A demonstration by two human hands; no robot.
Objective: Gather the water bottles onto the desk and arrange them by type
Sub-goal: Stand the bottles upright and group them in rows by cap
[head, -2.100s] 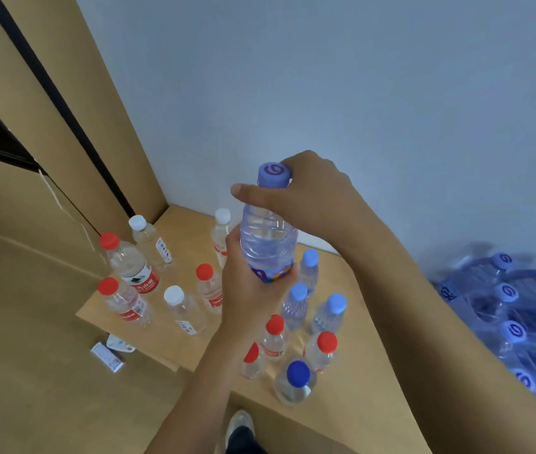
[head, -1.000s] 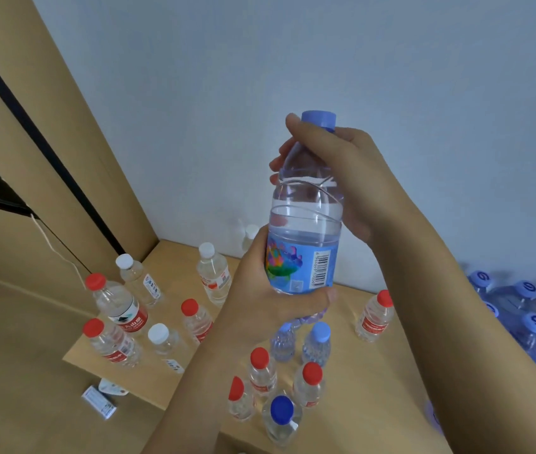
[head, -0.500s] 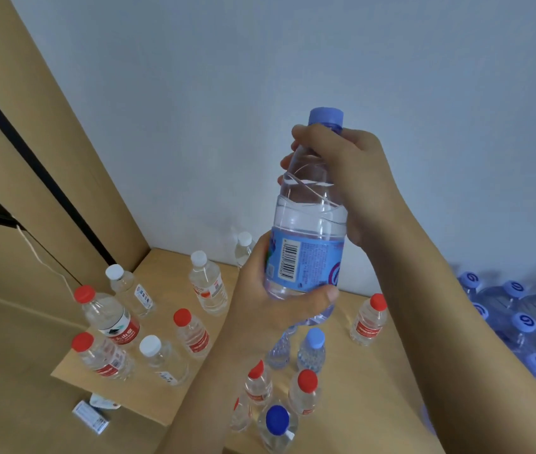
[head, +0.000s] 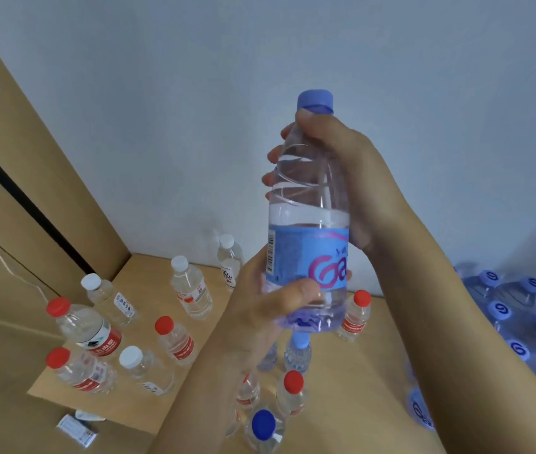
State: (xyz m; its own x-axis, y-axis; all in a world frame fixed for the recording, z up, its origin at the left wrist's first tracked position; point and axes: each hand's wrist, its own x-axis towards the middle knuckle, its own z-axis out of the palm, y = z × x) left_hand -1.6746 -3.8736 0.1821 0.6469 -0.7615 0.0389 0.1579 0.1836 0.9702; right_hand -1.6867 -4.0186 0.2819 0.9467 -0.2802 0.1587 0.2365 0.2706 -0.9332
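Observation:
I hold a clear water bottle with a blue cap and blue label upright in the air above the wooden desk. My left hand grips its lower part, thumb across the front. My right hand wraps its shoulder just under the cap. Below stand several small bottles: red-capped ones at left and front, white-capped ones toward the back, light-blue-capped ones partly hidden behind my left hand, and a dark-blue-capped one at the front.
A shrink-wrapped pack of blue-capped bottles lies at the right. A lone red-capped bottle stands near the wall. Tan cabinet panels rise at left. A small white box lies on the floor below the desk edge.
The bottle was lifted from low over the desk up to chest height, then turned in my hands so the label's logo now faces me instead of the barcode.

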